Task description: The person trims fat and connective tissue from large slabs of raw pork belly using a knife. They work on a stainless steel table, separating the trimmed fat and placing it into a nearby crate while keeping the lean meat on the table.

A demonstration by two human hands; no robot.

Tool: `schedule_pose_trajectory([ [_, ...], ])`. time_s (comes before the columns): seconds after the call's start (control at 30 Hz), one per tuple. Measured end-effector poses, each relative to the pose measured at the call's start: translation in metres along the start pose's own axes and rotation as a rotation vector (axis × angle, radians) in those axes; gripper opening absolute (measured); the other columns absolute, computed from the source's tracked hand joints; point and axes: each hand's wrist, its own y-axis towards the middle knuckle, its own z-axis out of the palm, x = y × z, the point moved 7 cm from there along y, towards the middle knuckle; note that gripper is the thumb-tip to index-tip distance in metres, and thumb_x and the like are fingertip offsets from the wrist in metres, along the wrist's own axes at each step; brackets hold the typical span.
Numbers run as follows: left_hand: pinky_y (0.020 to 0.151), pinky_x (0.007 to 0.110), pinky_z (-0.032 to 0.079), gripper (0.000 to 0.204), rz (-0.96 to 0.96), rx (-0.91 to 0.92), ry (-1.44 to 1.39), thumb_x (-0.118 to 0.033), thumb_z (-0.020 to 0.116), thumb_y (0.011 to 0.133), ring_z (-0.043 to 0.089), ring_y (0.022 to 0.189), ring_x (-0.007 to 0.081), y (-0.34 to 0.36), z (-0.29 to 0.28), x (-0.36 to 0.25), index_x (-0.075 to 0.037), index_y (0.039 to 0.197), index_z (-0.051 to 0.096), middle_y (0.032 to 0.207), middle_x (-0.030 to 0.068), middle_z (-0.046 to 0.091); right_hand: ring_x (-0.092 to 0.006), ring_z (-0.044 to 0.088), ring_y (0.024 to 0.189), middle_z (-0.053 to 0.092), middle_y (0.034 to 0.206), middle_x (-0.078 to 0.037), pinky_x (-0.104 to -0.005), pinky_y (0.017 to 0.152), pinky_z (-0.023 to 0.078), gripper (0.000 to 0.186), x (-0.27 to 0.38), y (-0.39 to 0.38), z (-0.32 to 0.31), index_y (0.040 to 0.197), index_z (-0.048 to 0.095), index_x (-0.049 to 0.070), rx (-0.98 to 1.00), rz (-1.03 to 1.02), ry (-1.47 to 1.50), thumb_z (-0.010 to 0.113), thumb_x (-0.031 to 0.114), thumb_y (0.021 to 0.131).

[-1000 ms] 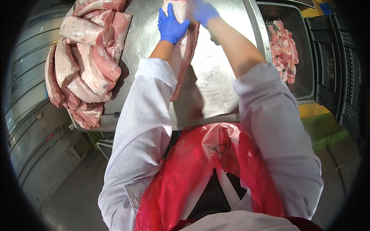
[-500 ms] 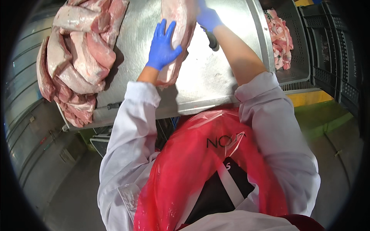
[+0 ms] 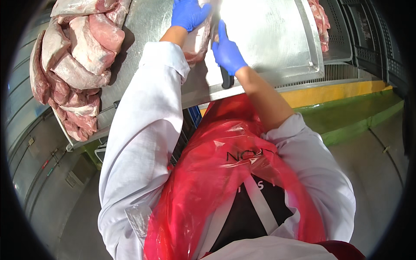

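A long piece of pale pink raw meat (image 3: 198,45) lies on the metal work surface, its far end cut off by the top edge of the view. My left hand (image 3: 187,15), in a blue glove, rests flat on the meat with the thumb spread; its fingertips run up to the edge of the picture. To the right of the meat, my gloved right hand (image 3: 229,55) is closed around a knife (image 3: 226,79). The knife's black handle sticks out below the palm toward me, and the index finger stretches forward along it. Glare and the hand hide most of the blade.
Several cuts of raw meat (image 3: 80,56) are heaped at the left end of the metal table (image 3: 145,32). At the far right, a dark perforated crate (image 3: 338,39) holds meat trimmings (image 3: 320,24). Below it run a yellow ledge (image 3: 333,92) and green flooring (image 3: 346,117).
My right hand has come back toward me along the meat's right side with the knife. My left hand has slid farther up the meat, and the view has shifted somewhat.
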Motion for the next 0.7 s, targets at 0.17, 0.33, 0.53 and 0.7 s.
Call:
schedule_pose_trajectory([
  [0.17, 0.121, 0.055, 0.023, 0.096, -0.052, 0.043, 0.067, -0.046, 0.063, 0.087, 0.024, 0.145, 0.0549, 0.003, 0.001, 0.000, 0.004, 0.157, 0.019, 0.155, 0.0413, 0.023, -0.0288, 0.062, 0.055, 0.065, 0.077, -0.022, -0.0426, 0.058, 0.054, 0.082, 0.007, -0.093, 0.017, 0.162, -0.003, 0.016, 0.136, 0.062, 0.031, 0.048, 0.011, 0.098],
  [0.33, 0.116, 0.054, 0.031, 0.090, -0.245, 0.154, 0.072, -0.046, 0.063, 0.087, 0.038, 0.138, 0.0507, 0.013, -0.009, 0.002, 0.005, 0.153, 0.029, 0.147, 0.0370, 0.039, -0.0354, 0.066, 0.068, 0.068, 0.082, -0.023, -0.0410, 0.069, 0.054, 0.082, 0.012, -0.186, -0.001, 0.163, 0.005, 0.016, 0.472, 0.071, 0.209, 0.052, 0.010, 0.096],
  [0.53, 0.103, 0.046, 0.046, 0.078, -0.440, 0.197, 0.292, -0.043, 0.067, 0.084, 0.055, 0.125, 0.0397, 0.029, -0.021, -0.041, 0.003, 0.143, 0.045, 0.130, 0.0277, 0.056, -0.0164, 0.062, 0.066, 0.065, 0.080, -0.011, -0.0331, 0.063, 0.052, 0.081, -0.027, -0.235, -0.118, 0.163, 0.015, 0.030, 0.447, 0.277, 0.039, 0.055, 0.009, 0.095],
  [0.7, 0.083, 0.037, 0.058, 0.053, -0.475, 0.414, -0.072, -0.037, 0.073, 0.079, 0.072, 0.097, 0.0301, 0.051, -0.020, 0.035, 0.003, 0.113, 0.069, 0.106, 0.0203, 0.073, -0.0102, 0.054, 0.063, 0.062, 0.082, -0.005, -0.0267, 0.056, 0.049, 0.083, -0.060, -0.231, -0.208, 0.163, 0.016, 0.033, 0.046, 0.390, 0.129, 0.053, 0.003, 0.094],
])
